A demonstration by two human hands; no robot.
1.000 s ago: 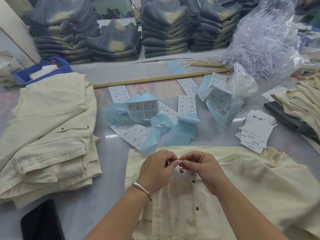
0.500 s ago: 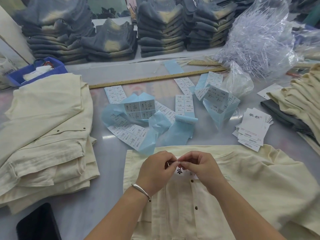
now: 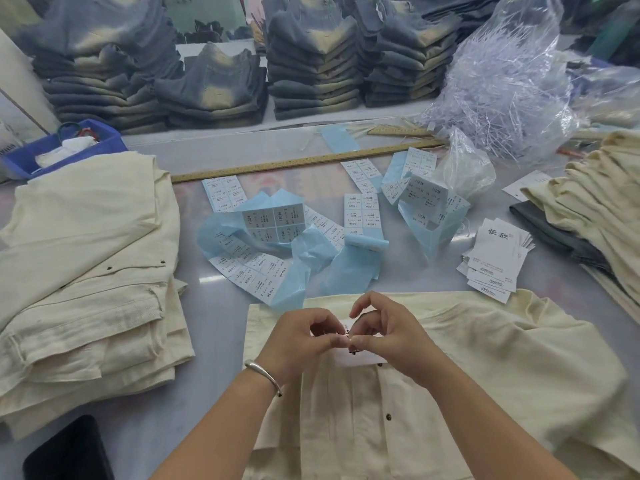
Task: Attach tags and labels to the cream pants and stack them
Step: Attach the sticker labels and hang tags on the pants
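A pair of cream pants [image 3: 485,368] lies flat in front of me, waistband away from me. My left hand [image 3: 298,337] and my right hand [image 3: 388,330] meet over the waistband, fingertips pinched together on a white hang tag [image 3: 360,356] with black characters. What passes between the fingertips is too small to make out. A stack of folded cream pants [image 3: 86,271] sits at the left. Loose white hang tags [image 3: 495,261] lie at the right. Sheets of printed labels on blue backing [image 3: 273,244] are spread across the middle.
A blue bin [image 3: 20,157] stands at the far left. A wooden ruler [image 3: 298,162] lies across the table. A clear bag of plastic tag fasteners [image 3: 502,74] sits at back right. More cream garments [image 3: 595,199] are piled at the right. A dark phone [image 3: 69,452] lies near left.
Both hands have shifted slightly toward me over the tag and the right index finger has lifted into an arch. The tag stays at the waistband.
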